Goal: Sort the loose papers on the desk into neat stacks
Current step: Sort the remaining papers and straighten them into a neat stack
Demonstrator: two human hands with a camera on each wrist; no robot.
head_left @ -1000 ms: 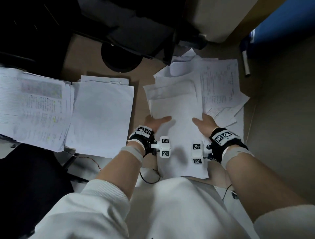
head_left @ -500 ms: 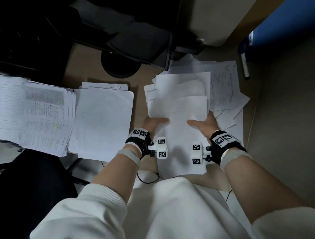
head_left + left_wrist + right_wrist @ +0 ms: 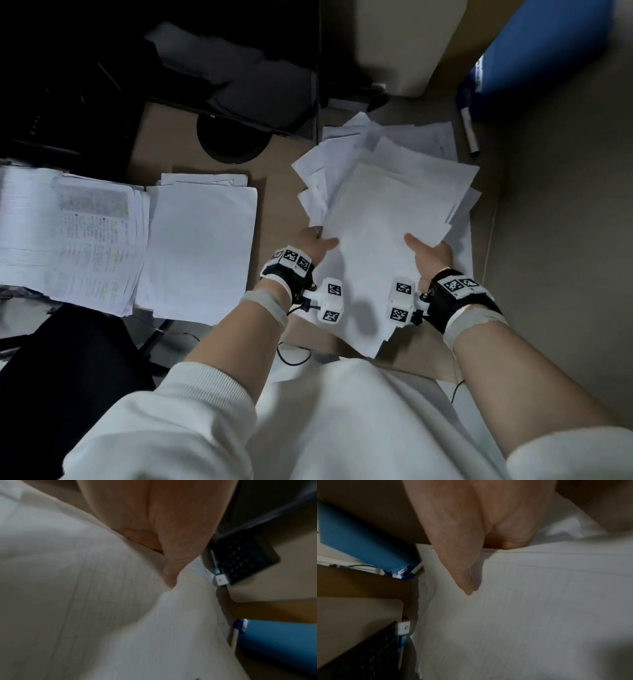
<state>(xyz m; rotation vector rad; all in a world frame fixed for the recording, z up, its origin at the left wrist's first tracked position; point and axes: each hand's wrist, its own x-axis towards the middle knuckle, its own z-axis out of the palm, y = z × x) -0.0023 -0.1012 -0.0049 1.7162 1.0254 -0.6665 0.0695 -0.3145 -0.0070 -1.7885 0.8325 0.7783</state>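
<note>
A ragged bundle of loose white papers (image 3: 387, 212) sits at the right of the desk, fanned out and angled to the right. My left hand (image 3: 317, 245) grips its left edge and my right hand (image 3: 428, 253) grips its right edge. Each thumb lies on top, and the fingers are hidden under the sheets. In the left wrist view my thumb (image 3: 173, 555) presses on the top sheet (image 3: 85, 588). The right wrist view shows the same, thumb (image 3: 458, 563) on paper (image 3: 522, 608). Two squared stacks lie to the left, a blank one (image 3: 202, 246) and a printed one (image 3: 68, 229).
A round black monitor base (image 3: 233, 140) stands behind the stacks. A marker pen (image 3: 469, 132) lies beside a blue object (image 3: 541, 51) at the back right. A dark keyboard (image 3: 240, 559) sits at the back, and a thin cable (image 3: 294, 356) loops at the desk's front edge.
Both hands have drawn the scattered sheets together into one bundle and swung it to the right. The printed sheets that lay at the right are now mostly covered.
</note>
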